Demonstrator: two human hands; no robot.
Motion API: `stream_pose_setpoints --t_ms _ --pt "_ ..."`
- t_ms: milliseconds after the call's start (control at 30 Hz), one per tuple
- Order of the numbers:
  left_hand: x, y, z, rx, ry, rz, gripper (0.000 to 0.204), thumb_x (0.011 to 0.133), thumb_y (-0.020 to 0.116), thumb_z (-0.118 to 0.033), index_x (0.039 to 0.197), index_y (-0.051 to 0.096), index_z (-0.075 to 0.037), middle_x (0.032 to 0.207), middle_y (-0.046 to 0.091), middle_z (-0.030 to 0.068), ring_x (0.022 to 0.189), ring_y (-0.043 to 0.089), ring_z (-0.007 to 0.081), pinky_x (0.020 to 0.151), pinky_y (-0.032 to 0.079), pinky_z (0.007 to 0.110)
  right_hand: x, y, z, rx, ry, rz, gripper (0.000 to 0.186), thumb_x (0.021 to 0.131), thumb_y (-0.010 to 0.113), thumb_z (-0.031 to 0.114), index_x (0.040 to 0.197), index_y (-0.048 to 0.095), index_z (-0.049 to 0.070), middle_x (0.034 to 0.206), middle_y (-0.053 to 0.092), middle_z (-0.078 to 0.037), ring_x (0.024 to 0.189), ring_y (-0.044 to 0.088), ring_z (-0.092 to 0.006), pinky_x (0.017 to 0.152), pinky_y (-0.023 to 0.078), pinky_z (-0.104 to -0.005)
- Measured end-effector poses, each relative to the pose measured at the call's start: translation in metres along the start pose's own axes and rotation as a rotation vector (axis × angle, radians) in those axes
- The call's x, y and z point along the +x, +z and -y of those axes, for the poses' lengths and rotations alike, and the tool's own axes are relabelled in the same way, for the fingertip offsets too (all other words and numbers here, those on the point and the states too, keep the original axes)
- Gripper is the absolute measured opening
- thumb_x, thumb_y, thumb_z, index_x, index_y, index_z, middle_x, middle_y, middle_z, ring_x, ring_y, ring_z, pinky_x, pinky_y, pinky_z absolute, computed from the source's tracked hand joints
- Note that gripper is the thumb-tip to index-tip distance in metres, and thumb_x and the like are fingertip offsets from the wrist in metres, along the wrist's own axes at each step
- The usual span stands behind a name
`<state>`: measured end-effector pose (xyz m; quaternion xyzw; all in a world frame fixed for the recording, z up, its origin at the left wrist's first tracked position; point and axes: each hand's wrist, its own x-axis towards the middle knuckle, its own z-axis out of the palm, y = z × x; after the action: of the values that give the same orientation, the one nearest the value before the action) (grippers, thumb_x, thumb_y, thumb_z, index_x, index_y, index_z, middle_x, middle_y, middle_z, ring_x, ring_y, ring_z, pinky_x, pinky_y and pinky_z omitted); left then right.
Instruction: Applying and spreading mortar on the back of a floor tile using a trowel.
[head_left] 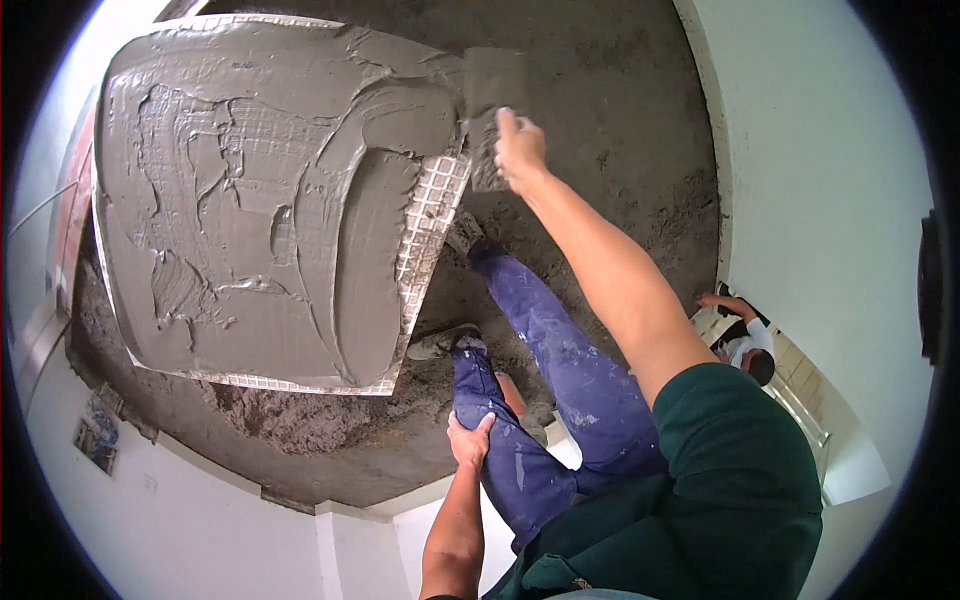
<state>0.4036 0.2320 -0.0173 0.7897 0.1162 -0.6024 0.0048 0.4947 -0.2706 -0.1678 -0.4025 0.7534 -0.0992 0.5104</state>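
Note:
My right hand (pixel 520 152) is closed round the handle of a trowel (pixel 488 160), whose blade is smeared with grey mortar and blurred by motion. The trowel is at the right edge of a large tile (pixel 432 210), which lies with its gridded back up. Wet grey mortar (pixel 240 200) coats most of that back, with ridges and trowel marks in it. Along the right and near edges the white grid shows bare. My left hand (pixel 468 440) rests open on my left leg near the knee, thumb apart from the fingers, holding nothing.
Rough grey mortar (pixel 300 410) lies on the floor along the tile's near side. My shoes (pixel 445 342) stand close to its right edge. A pale wall (pixel 800 130) rises at the right. Another person (pixel 745 335) is at the lower right, near a doorway.

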Motion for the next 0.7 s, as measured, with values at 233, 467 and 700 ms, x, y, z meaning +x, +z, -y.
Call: stream_pose_setpoints --t_ms 233,467,700 --pt "0.008 -0.008 -0.004 0.059 0.024 0.012 0.103 0.068 0.087 -0.051 0.15 0.04 -0.007 0.144 0.05 0.0236 0.132 0.051 0.0389 0.111 0.041 0.044 0.031 -0.051 -0.076 -0.176 -0.465 0.197 0.05 0.094 0.056 0.051 0.089 0.065 0.002 0.073 0.064 -0.014 0.071 0.064 -0.0273 0.069 0.049 -0.0441" --pt "0.01 -0.016 -0.006 0.098 0.031 0.023 0.105 0.068 0.086 -0.052 0.151 0.038 -0.009 0.144 0.05 0.0231 0.133 0.05 0.0385 0.112 0.041 0.044 -0.009 -0.042 -0.098 -0.713 -0.64 0.449 0.05 0.092 0.054 0.06 0.087 0.064 0.012 0.077 0.068 -0.019 0.076 0.068 -0.0415 0.066 0.052 -0.0515" --pt "-0.004 -0.021 -0.011 0.059 -0.006 -0.014 0.105 0.068 0.086 -0.054 0.151 0.039 -0.009 0.144 0.049 0.0212 0.132 0.051 0.0381 0.11 0.042 0.045 0.011 -0.109 -0.065 -0.622 -0.486 0.32 0.05 0.093 0.058 0.05 0.097 0.067 0.001 0.092 0.069 -0.024 0.092 0.068 -0.0409 0.077 0.05 -0.0476"
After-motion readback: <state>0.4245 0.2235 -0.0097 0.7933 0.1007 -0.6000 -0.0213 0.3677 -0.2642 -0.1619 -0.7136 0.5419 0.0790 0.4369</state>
